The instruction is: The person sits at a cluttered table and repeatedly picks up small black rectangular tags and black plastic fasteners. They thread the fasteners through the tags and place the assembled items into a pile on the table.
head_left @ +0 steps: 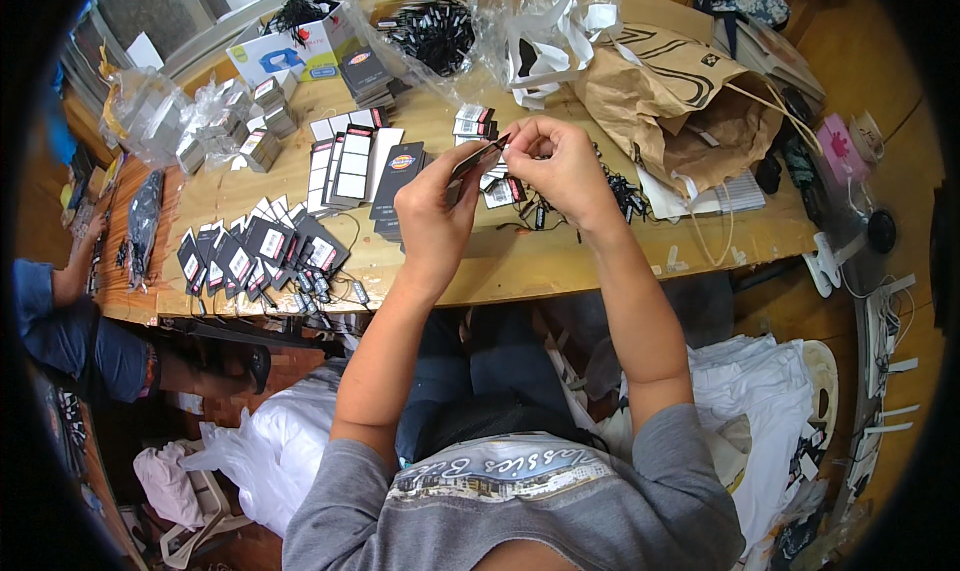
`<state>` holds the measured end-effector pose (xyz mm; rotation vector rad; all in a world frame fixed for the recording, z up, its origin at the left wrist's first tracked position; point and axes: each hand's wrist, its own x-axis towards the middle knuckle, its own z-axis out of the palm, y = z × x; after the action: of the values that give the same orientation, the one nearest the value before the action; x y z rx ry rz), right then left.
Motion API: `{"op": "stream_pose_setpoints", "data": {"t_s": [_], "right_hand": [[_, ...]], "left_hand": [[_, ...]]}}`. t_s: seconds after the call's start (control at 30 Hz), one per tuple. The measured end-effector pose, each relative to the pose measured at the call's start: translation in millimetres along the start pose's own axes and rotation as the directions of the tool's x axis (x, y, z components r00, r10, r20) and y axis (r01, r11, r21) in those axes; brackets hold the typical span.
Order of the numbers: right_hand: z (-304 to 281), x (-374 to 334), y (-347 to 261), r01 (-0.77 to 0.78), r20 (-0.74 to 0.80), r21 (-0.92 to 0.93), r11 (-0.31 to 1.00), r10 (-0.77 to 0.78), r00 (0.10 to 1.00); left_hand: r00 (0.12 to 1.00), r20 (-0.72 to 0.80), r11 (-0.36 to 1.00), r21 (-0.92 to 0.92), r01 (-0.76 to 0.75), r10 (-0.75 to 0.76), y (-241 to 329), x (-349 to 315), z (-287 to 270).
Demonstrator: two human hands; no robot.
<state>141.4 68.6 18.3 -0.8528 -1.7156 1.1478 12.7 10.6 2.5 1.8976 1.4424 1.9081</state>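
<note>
Over the table, my left hand (436, 209) grips a dark hang tag (482, 157) held edge-on. My right hand (562, 169) is pinched at the upper corner of that tag; what lies between its fingertips is too small to make out. Just left of my left hand stands a stack of dark hang tags (400, 179). Beyond my hands lie small barcode tags (474, 123). Black tag strings (622, 197) are scattered beside and under my right hand. To the left is a spread pile of dark tags (265, 246) with barcode labels and strings attached.
White label cards (347, 167) lie left of centre. Further back are a box (290, 51), bagged card stacks (215, 121) and a clear bag of black strings (432, 36). An open brown paper bag (670, 106) stands at right. Another person's arm (75, 261) shows at far left.
</note>
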Motion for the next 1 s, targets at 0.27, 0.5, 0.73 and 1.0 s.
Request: {"op": "stream_pose_setpoints", "data": {"t_s": [0.27,0.5,0.73,1.0], "right_hand": [[2.6,1.0,4.1,0.004,0.032,0.209,0.978,-0.011,0.999],[1.7,0.2,11.9,0.118,-0.114,0.099,0.988,-0.106,0.988],[4.9,-13.5,-11.0,0.365,-0.123,-0.288,0.885,-0.413,0.902],[8.0,-14.0,-10.7,0.348,-0.185,-0.116,0.930,-0.365,0.913]], "left_hand": [[0.991,0.095,0.984,0.138,-0.110,0.098,0.0,-0.4,-1.5],[0.977,0.179,0.951,-0.261,0.164,-0.119,-1.7,-2.2,-0.1],[0.970,0.083,0.956,-0.169,0.239,-0.228,-3.7,-3.9,-0.3],[0.997,0.074,0.999,0.047,0.027,-0.030,8.6,-2.5,-3.4]]}}
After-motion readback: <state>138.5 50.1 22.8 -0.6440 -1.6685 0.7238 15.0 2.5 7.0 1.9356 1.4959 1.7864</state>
